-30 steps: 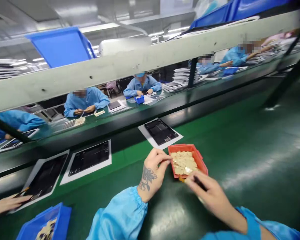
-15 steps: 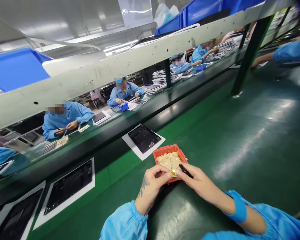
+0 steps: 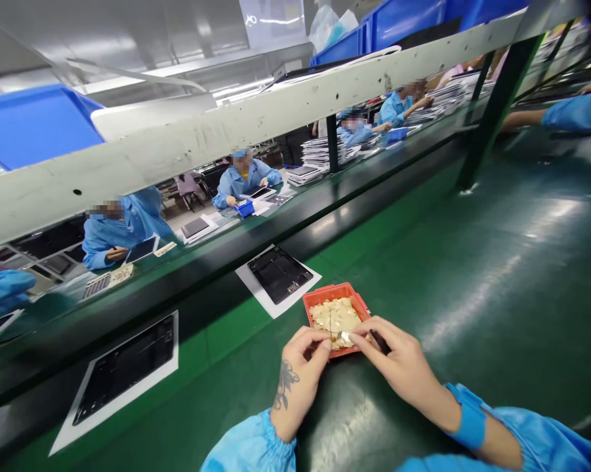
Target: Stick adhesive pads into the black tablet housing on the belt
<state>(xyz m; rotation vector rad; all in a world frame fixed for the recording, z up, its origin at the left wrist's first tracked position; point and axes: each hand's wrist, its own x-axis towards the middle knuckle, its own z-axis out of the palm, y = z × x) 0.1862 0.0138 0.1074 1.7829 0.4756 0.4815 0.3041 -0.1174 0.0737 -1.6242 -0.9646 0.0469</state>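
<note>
Both hands meet over the near edge of a red plastic bin (image 3: pixel 307 303) filled with small cream-coloured pieces (image 3: pixel 335 313). My left hand (image 3: pixel 302 370) is closed in a pinch on a small part with a thin dark wire (image 3: pixel 330 321) standing up from it. Between the fingertips of my right hand (image 3: pixel 398 357) shows a small shiny whitish piece (image 3: pixel 344 337). That same hand keeps a black-handled tool (image 3: pixel 380 341) tucked in its fingers; the tool's kind is hidden. Whether the whitish piece is joined to the wired part I cannot tell.
Black tablet-like panels (image 3: pixel 278 272) on white sheets lie along the green belt (image 3: pixel 216 341), another panel (image 3: pixel 128 367) nearer on the left. A pale beam (image 3: pixel 226 134) crosses above. Across the line, several people in blue work; a blue sleeve (image 3: pixel 578 113) shows far right.
My fingertips have drawn slightly apart, showing the whitish piece between them. The panels on the belt have shifted left and toward me. Across the line, a co-worker has raised an arm.
</note>
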